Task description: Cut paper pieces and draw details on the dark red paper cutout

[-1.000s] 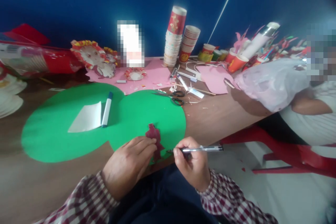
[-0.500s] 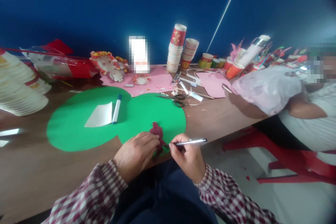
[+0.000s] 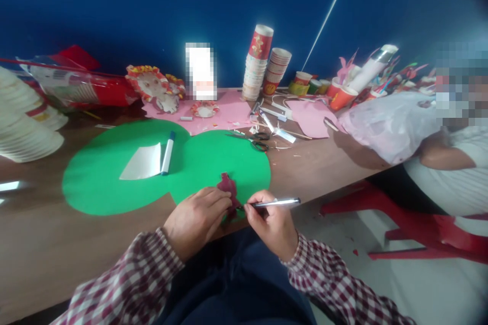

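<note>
Resting our left hand (image 3: 196, 216) over the maroon cut-out (image 3: 227, 186), we have it flat on the green paper (image 3: 95, 167) near the table's (image 3: 99, 238) front edge, as the head view shows. These fingers lie extended and together, grasping nothing; their tips overlap the cut-out's left side. Our right hand (image 3: 272, 226) pinches a slim pen (image 3: 284, 203) between thumb and fingers, its writing end pointing left.

Between our two hands, the cut-out runs lengthwise from its narrow far end towards us, its near end slanting slightly right. The left hand is nearer, touching it; the right hand's fingertips sit just beside its right edge. The pen lies across that long axis, its dark tip close against the lower right edge, though we cannot tell whether it touches.

Beyond, scissors (image 3: 261, 141) overlap the green paper's far edge, and a blue-capped marker (image 3: 168, 154) lies beside a white paper slip (image 3: 140, 163).
</note>
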Demonstrator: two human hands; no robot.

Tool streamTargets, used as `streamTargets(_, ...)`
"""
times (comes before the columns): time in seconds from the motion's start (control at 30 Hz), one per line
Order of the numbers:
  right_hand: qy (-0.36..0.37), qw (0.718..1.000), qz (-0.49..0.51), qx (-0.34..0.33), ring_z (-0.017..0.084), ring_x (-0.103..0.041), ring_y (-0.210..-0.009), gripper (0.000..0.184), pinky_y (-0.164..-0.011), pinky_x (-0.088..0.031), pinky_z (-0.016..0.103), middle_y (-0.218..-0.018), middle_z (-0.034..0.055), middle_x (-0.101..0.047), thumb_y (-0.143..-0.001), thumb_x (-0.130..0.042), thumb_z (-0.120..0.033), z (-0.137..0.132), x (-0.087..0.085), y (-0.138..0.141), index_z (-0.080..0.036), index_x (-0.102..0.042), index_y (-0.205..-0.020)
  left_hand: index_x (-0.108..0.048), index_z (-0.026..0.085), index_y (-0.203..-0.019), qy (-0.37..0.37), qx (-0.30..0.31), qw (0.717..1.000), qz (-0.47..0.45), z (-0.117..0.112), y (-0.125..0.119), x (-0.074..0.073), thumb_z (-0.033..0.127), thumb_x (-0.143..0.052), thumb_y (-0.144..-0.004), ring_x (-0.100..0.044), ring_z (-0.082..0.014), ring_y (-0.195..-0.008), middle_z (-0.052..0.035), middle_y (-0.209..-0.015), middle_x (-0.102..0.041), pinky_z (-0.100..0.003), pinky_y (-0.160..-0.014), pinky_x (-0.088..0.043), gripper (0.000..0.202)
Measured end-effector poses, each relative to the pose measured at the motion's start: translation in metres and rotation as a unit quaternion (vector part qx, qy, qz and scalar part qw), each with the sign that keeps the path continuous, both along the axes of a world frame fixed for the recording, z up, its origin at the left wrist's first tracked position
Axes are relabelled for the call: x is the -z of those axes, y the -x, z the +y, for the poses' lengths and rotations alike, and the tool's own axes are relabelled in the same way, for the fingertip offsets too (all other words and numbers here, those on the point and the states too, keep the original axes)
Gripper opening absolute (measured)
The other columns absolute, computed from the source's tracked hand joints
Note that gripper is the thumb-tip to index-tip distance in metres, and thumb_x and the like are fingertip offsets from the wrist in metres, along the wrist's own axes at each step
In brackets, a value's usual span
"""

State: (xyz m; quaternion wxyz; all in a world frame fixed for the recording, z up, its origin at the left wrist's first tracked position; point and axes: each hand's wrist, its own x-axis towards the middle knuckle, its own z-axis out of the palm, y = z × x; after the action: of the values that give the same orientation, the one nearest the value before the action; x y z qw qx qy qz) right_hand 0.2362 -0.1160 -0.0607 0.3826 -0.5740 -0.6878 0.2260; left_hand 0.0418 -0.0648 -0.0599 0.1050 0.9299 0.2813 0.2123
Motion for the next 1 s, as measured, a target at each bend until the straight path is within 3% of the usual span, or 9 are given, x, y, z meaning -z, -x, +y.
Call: streamTargets(1.0,0.002,1.0,0.001,0.0,0.011,-0.058,-0.055,0.011,-0.054,-0.043,0.02,-0.064,-0.0008,-0.061,-0.086,-0.053,-0.027,-0.0003,-0.0002,-0.0008,-0.018,-0.057,-0.083,-0.059,0.015,-0.104,-0.001,-0.003,1.0,-0.006,-0.0001,-0.0006,-0.001,0.016,-0.043,-0.089,-0.056,-0.0197,-0.099,-0.0084,-0.104,-0.063,-0.036,-0.085,-0.049,0.023)
